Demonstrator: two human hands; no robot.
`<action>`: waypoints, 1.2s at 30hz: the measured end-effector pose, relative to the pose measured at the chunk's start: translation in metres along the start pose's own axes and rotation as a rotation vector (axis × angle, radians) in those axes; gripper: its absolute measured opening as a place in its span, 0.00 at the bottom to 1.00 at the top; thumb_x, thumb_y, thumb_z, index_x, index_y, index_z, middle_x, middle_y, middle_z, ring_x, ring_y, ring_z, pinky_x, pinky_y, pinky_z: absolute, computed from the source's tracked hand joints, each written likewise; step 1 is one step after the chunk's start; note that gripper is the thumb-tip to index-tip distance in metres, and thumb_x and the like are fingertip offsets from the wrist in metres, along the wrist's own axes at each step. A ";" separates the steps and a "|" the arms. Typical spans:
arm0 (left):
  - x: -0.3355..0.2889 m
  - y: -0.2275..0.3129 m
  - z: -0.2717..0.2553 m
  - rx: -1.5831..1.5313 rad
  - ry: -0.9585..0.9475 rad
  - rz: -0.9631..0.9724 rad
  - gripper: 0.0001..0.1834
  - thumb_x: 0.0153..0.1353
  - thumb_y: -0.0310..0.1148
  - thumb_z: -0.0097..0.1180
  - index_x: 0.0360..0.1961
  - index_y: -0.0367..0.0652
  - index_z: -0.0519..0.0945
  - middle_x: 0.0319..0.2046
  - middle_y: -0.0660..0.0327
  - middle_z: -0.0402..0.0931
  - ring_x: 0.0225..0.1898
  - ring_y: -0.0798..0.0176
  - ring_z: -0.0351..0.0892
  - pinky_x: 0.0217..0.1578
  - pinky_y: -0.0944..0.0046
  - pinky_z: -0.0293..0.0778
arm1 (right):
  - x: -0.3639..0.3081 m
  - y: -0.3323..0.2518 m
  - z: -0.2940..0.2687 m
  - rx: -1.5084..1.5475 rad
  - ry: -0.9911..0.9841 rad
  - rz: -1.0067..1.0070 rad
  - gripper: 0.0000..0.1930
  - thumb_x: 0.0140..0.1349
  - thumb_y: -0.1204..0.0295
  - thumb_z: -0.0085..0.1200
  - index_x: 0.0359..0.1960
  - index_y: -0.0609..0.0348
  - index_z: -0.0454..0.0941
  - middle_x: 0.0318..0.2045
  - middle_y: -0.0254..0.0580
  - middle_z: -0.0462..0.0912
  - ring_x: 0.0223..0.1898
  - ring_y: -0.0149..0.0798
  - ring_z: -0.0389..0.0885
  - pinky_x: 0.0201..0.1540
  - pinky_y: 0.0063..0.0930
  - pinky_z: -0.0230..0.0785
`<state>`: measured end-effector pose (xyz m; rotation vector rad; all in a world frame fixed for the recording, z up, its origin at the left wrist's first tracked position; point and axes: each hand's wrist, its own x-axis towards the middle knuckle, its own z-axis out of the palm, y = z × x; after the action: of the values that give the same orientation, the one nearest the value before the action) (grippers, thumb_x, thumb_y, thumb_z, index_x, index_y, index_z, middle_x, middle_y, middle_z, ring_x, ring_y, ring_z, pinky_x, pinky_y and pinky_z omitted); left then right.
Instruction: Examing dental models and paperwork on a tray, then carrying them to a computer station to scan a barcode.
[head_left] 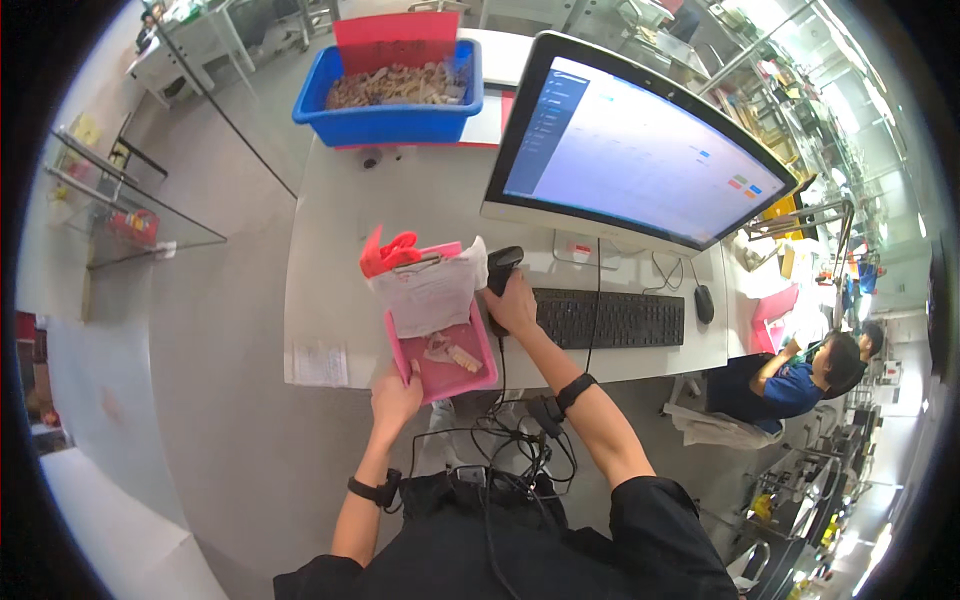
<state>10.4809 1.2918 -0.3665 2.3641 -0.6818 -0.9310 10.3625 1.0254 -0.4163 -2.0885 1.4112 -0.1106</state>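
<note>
My left hand grips the near left corner of a small pink tray, thumb over its rim. A few pale beige pieces lie in the tray, too small to name for sure. White paper sheets cover the tray's far part, with a bright red item at their top edge. My right hand is wrapped round a black handheld barcode scanner, just right of the papers. The scanner's head is close to the sheets' right edge.
Behind the scanner stands a large monitor. A black keyboard and mouse lie to the right. At the far left is a blue bin of pale pieces. Tangled cables hang before me. Another person sits at right.
</note>
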 end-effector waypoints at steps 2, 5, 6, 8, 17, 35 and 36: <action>0.002 0.002 0.001 -0.026 -0.005 -0.055 0.24 0.73 0.53 0.50 0.46 0.41 0.83 0.40 0.37 0.82 0.46 0.29 0.80 0.46 0.36 0.75 | -0.003 0.008 -0.004 -0.032 0.011 -0.066 0.45 0.59 0.47 0.66 0.64 0.77 0.65 0.51 0.72 0.80 0.54 0.68 0.80 0.56 0.54 0.75; -0.011 -0.005 -0.003 -0.065 0.222 0.033 0.23 0.74 0.50 0.50 0.43 0.39 0.83 0.39 0.39 0.83 0.45 0.29 0.81 0.45 0.37 0.75 | -0.025 0.019 -0.014 -0.065 -0.037 -0.151 0.45 0.60 0.50 0.68 0.65 0.76 0.64 0.56 0.72 0.77 0.56 0.66 0.80 0.57 0.52 0.74; -0.013 -0.012 -0.004 -0.094 0.268 0.049 0.22 0.74 0.49 0.50 0.42 0.39 0.84 0.39 0.39 0.83 0.45 0.29 0.81 0.44 0.38 0.75 | -0.034 0.020 -0.019 -0.062 -0.122 -0.187 0.44 0.61 0.50 0.67 0.66 0.75 0.62 0.57 0.73 0.76 0.58 0.68 0.78 0.58 0.52 0.74; -0.017 -0.020 -0.015 -0.112 0.340 0.062 0.21 0.75 0.48 0.51 0.42 0.39 0.84 0.39 0.40 0.83 0.45 0.29 0.80 0.43 0.39 0.75 | -0.048 0.015 -0.021 -0.040 -0.225 -0.257 0.44 0.63 0.53 0.66 0.69 0.74 0.59 0.60 0.74 0.73 0.61 0.70 0.76 0.61 0.52 0.73; -0.038 0.002 0.002 0.035 0.406 0.105 0.22 0.72 0.46 0.54 0.50 0.36 0.82 0.41 0.38 0.85 0.46 0.32 0.84 0.48 0.44 0.77 | -0.033 0.048 -0.009 0.191 -0.031 -0.421 0.47 0.61 0.58 0.68 0.71 0.77 0.55 0.56 0.77 0.76 0.57 0.72 0.78 0.60 0.54 0.73; 0.015 -0.123 0.010 0.010 0.503 -0.164 0.22 0.73 0.41 0.52 0.49 0.29 0.83 0.36 0.45 0.86 0.39 0.49 0.87 0.42 0.49 0.78 | -0.074 0.432 -0.294 -0.221 0.621 -0.236 0.41 0.67 0.63 0.61 0.79 0.53 0.56 0.73 0.67 0.58 0.72 0.68 0.59 0.72 0.60 0.56; 0.020 -0.122 0.009 -0.026 0.520 -0.136 0.22 0.73 0.41 0.52 0.49 0.29 0.83 0.35 0.44 0.86 0.38 0.47 0.87 0.41 0.47 0.78 | -0.070 0.449 -0.298 -0.246 0.587 -0.222 0.43 0.65 0.62 0.62 0.80 0.49 0.55 0.75 0.65 0.55 0.73 0.67 0.57 0.74 0.60 0.53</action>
<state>10.5187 1.3681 -0.4558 2.4991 -0.3029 -0.3373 9.8502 0.8457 -0.3921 -2.5421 1.5672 -0.7236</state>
